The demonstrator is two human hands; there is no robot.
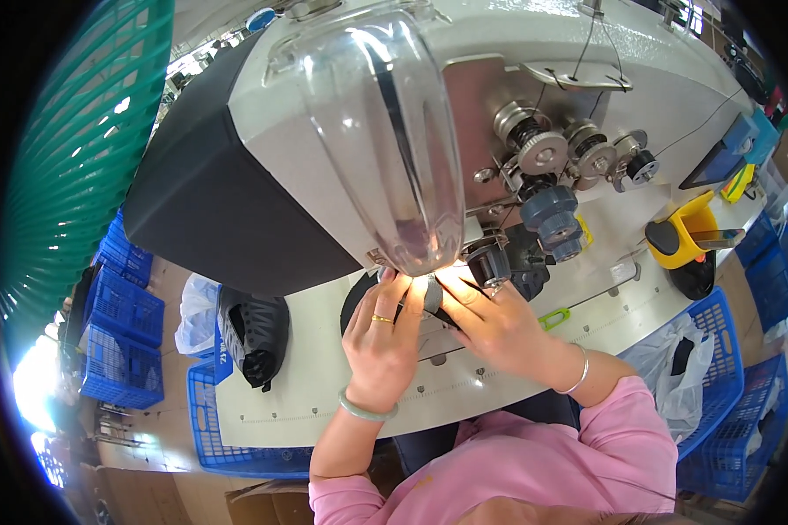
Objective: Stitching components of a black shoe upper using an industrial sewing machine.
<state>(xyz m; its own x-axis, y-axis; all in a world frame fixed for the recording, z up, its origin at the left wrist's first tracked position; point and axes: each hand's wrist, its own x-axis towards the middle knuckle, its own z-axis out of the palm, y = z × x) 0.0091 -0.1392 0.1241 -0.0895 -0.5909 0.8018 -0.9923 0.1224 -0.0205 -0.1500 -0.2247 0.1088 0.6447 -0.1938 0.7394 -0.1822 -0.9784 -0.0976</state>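
Both hands meet under the head of a large sewing machine (324,192), in the bright light by its needle area. A dark piece with a grey band (432,296) lies there, mostly covered by fingers and the machine, so its full shape is hidden. My left hand (383,337) holds its left side, fingers stretched forward and pressed down on it. From the right, my right hand (497,322) grips the same piece with bent fingers, close to the presser parts. A clear plastic guard (385,149) hangs just above the fingertips and hides the needle.
A dark lace-up shoe (254,337) stands at the table's left edge. Tension dials (543,150), a yellow holder (681,232) and a small green tool (554,318) are to the right. Blue baskets (718,367) flank the pale table (324,402); a green slatted thing (87,149) rises at far left.
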